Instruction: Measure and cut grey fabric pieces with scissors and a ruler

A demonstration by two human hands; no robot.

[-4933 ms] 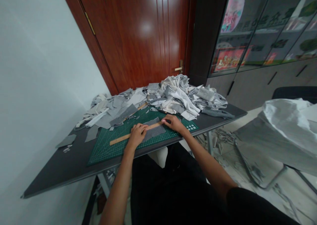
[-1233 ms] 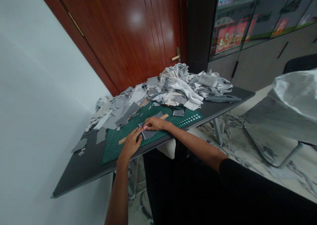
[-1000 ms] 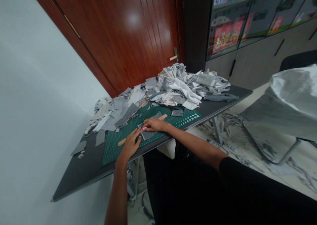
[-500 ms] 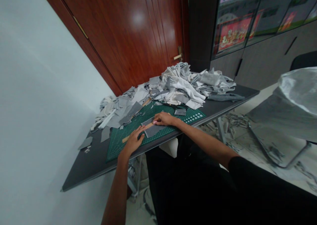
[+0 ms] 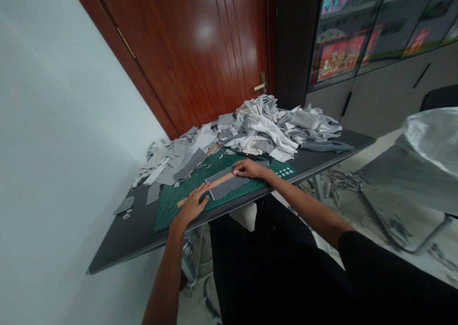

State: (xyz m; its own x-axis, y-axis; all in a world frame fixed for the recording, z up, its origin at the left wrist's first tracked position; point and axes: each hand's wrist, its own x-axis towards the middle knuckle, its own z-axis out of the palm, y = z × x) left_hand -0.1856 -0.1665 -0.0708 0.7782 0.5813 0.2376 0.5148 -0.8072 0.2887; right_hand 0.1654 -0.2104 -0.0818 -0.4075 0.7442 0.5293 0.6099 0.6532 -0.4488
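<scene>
A wooden ruler (image 5: 221, 180) lies slantwise across a piece of grey fabric (image 5: 226, 187) on the green cutting mat (image 5: 171, 210). My left hand (image 5: 194, 202) rests flat on the left part of the ruler, fingers stretched out and thumb apart. Farther right, my right hand (image 5: 249, 169) is closed in a pinch at the ruler's right part, over the fabric. What its fingertips hold is hidden or too small to make out. Dark scissors-like handles (image 5: 255, 156) lie just beyond my right hand, partly under the scraps.
A heap of grey and white fabric scraps (image 5: 265, 124) covers the table's back. Another wooden strip (image 5: 213, 149) pokes out of it. Loose scraps (image 5: 124, 204) lie on the dark table (image 5: 121, 244) at left. A wooden door (image 5: 200, 67) stands behind; a clear plastic bag (image 5: 429, 139) is at right.
My right hand has slid rightward along the ruler, uncovering more of the ruler and fabric. My left hand stays pressed on the ruler. The view has shifted slightly.
</scene>
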